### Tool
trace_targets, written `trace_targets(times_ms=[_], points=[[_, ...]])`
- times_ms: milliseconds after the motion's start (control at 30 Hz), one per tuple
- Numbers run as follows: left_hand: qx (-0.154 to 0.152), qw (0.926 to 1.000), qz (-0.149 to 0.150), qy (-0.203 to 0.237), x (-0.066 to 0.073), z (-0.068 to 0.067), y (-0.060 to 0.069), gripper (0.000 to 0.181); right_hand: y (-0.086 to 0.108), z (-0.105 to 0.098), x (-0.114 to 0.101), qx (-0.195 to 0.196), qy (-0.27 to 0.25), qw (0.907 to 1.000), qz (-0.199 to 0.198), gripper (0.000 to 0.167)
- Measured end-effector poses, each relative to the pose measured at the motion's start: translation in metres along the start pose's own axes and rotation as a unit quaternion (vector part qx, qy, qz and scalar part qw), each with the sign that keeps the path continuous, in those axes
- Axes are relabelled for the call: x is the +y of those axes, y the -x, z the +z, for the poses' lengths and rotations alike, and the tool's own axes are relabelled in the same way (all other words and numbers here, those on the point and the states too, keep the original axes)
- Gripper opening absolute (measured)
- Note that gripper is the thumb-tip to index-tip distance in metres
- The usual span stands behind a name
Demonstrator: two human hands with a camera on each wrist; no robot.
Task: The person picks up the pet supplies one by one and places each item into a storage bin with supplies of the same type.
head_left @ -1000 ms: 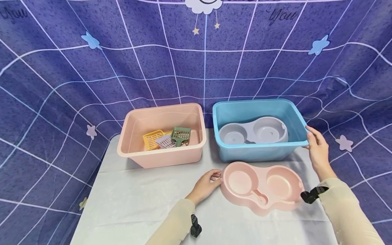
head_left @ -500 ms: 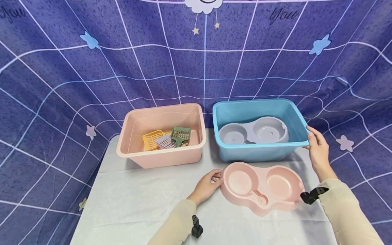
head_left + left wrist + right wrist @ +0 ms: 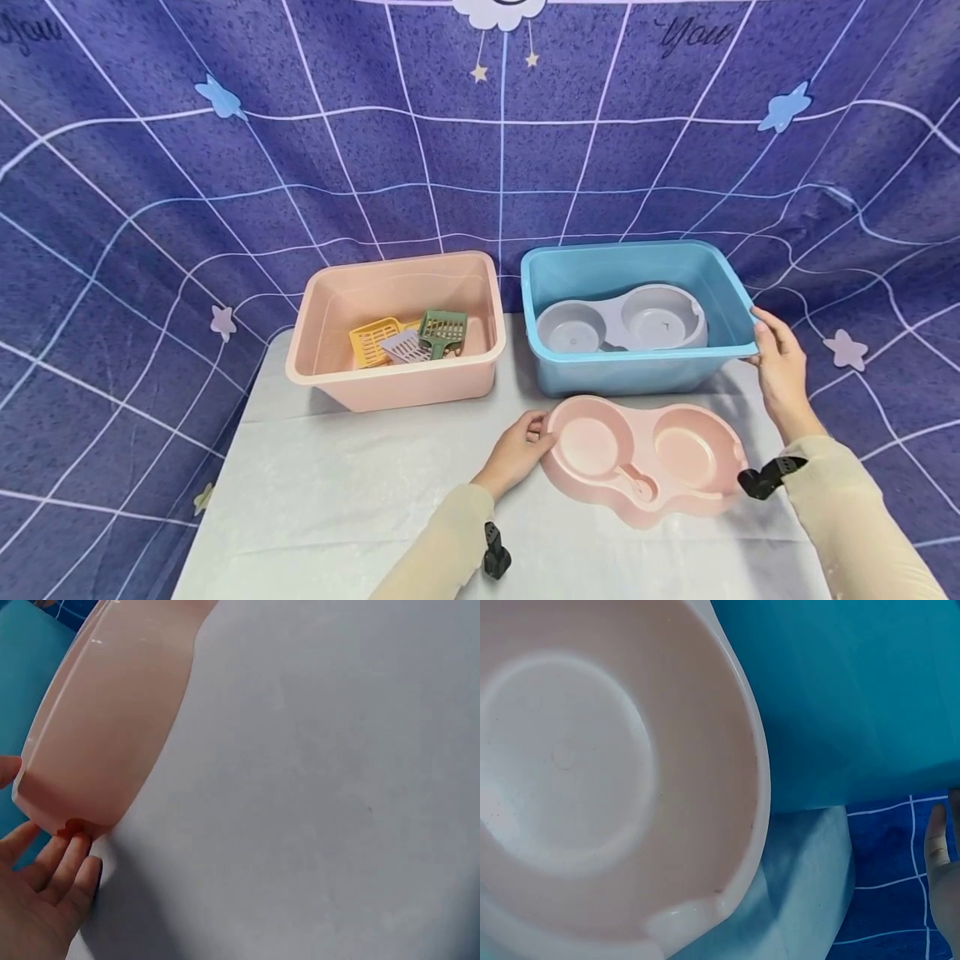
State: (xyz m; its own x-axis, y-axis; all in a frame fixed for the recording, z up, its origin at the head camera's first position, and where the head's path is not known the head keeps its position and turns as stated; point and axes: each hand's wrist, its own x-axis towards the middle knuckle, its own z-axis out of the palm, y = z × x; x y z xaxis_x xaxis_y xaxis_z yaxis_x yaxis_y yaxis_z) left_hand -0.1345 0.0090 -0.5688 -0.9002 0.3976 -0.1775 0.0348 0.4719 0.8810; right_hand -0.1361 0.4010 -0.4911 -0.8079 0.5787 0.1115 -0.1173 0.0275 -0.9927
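A pink double pet bowl (image 3: 642,425) lies on the table in front of the blue bin (image 3: 615,373). My left hand (image 3: 516,454) holds the bowl's left end, thumb at the rim; in the left wrist view, fingertips (image 3: 73,838) touch its lower edge. At the blue bin's right front corner, my right hand (image 3: 782,367) grips the rim. Only part of that hand (image 3: 943,877) shows in the right wrist view. Inside the blue bin sits a grey double pet bowl (image 3: 611,321).
Left of the blue bin stands a pink bin (image 3: 412,385) holding yellow, lilac and green litter scoops (image 3: 442,327). Both bins stand near the back of the white-covered table (image 3: 322,492). A purple-blue grid curtain (image 3: 450,158) hangs behind and along both sides.
My left hand has shifted slightly to the right, and its thumb now reaches over the pink bowl's rim. My right hand and both bins have stayed in place.
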Motion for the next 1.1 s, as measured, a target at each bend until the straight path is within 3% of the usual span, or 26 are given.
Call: trace_targets(times_ms=[367, 467, 667, 867, 1100], points=[[0.03, 0.9992, -0.013, 0.022, -0.001, 0.011, -0.001, 0.049, 0.002, 0.004, -0.002, 0.012, 0.005, 0.9999, 0.01, 0.033], [0.034, 0.9976, -0.022, 0.056, -0.001, 0.011, -0.001, 0.048, 0.002, 0.003, -0.002, 0.014, 0.019, 0.9996, 0.014, 0.033], [0.048, 0.9869, -0.054, 0.144, 0.001, 0.012, -0.002, 0.05, 0.0, -0.001, -0.001, -0.001, 0.006, 0.9999, 0.012, 0.034], [0.055, 0.9881, -0.04, 0.138, 0.001, 0.013, 0.002, 0.048, 0.001, -0.001, -0.002, 0.001, 0.002, 0.9999, 0.014, 0.033], [0.052, 0.9911, -0.028, 0.119, -0.003, 0.014, 0.003, 0.046, 0.002, 0.001, -0.003, 0.009, 0.035, 0.9992, 0.015, 0.034]])
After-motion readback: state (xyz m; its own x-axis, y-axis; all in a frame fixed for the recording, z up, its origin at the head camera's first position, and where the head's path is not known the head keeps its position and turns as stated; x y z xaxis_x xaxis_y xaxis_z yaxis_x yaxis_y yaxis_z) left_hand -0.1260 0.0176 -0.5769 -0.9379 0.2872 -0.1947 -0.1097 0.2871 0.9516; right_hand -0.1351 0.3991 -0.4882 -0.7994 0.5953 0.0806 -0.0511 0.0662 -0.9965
